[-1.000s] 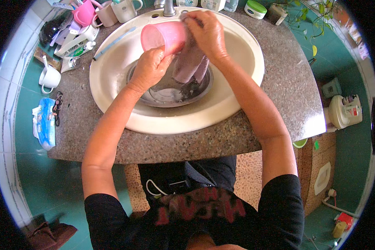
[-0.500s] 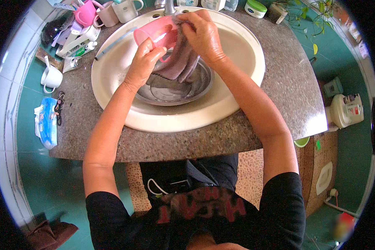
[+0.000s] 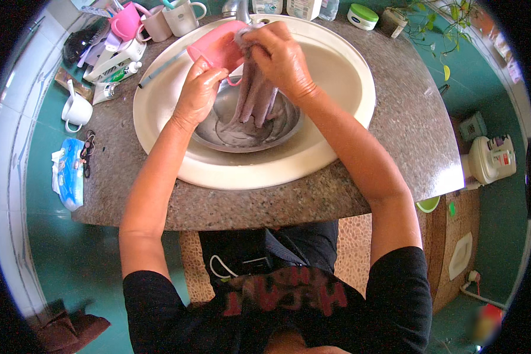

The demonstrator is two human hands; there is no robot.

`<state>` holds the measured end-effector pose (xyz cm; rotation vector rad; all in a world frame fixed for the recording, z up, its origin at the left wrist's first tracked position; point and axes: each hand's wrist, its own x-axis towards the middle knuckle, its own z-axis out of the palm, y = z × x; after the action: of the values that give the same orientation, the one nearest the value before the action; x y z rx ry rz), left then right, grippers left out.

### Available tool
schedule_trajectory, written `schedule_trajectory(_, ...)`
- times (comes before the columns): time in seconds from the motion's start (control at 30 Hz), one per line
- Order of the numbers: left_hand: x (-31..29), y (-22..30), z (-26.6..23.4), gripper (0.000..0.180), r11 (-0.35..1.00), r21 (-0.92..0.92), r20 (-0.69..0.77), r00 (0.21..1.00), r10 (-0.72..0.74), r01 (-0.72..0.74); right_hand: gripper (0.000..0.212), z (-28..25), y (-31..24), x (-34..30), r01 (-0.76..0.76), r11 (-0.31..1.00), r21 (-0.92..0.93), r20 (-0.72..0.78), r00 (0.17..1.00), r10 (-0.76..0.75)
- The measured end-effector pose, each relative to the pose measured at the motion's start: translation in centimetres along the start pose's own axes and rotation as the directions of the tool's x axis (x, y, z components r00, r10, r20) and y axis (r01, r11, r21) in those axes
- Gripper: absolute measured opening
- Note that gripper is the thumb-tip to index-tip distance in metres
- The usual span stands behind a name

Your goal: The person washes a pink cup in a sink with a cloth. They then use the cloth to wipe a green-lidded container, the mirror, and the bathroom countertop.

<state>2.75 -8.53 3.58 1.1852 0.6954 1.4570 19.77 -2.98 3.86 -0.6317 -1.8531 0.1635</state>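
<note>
My left hand [image 3: 199, 89] grips a pink translucent cup [image 3: 217, 46], tilted on its side above the sink, its thumb over the near edge. A small pink handle shows beneath the cup. My right hand [image 3: 282, 59] pinches a wet greyish-purple cloth [image 3: 256, 91] at the cup's right end, and the rest hangs down in folds. Below them a round metal basin [image 3: 248, 143] holding water sits in the cream oval sink [image 3: 336, 112]. The cloth's lower end hangs over the basin; whether it touches the water I cannot tell.
A faucet [image 3: 237, 8] rises behind the sink. Several mugs [image 3: 184, 16], a white basket [image 3: 112, 62] and a white cup [image 3: 76, 111] line the left. A blue tissue pack [image 3: 71, 174] lies near the left edge. A green-lidded jar [image 3: 363, 16] stands back right on the granite counter [image 3: 407, 124].
The cloth has shifted left and now hangs straighter in narrow folds. My right hand has moved slightly left and down, while the left hand keeps its hold on the cup.
</note>
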Motion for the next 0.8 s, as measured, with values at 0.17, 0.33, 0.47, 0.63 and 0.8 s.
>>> schedule_trajectory(0.17,0.0,-1.1,-1.4,0.046,0.973,0.207,-0.005,0.994,-0.107,0.105,0.019,-0.4,1.6,0.2,-0.112,0.994,0.005,-0.124,0.986,0.112)
schedule_trajectory(0.33,-0.1,-1.6,-1.0,0.04,0.944,0.33,0.05,0.998,-0.041,0.023,0.017,1.2,-1.9,-0.8,0.093,0.996,-0.011,0.073,0.993,-0.092)
schedule_trajectory(0.47,-0.2,-1.8,-1.0,0.038,0.882,0.47,0.095,0.995,-0.044,-0.006,0.017,0.6,-1.1,-0.4,0.017,0.999,-0.03,0.039,0.999,-0.016)
schedule_trajectory(0.63,0.0,-3.4,-1.9,0.021,0.487,0.852,0.209,0.978,0.02,-0.192,0.017,-0.7,2.8,0.0,-0.108,0.993,-0.057,-0.056,0.993,0.105)
schedule_trajectory(0.8,-0.1,-4.0,-2.7,0.021,0.391,0.864,0.279,0.948,0.156,-0.318,0.019,0.3,-0.3,-0.1,-0.058,0.998,-0.019,0.05,0.997,0.059)
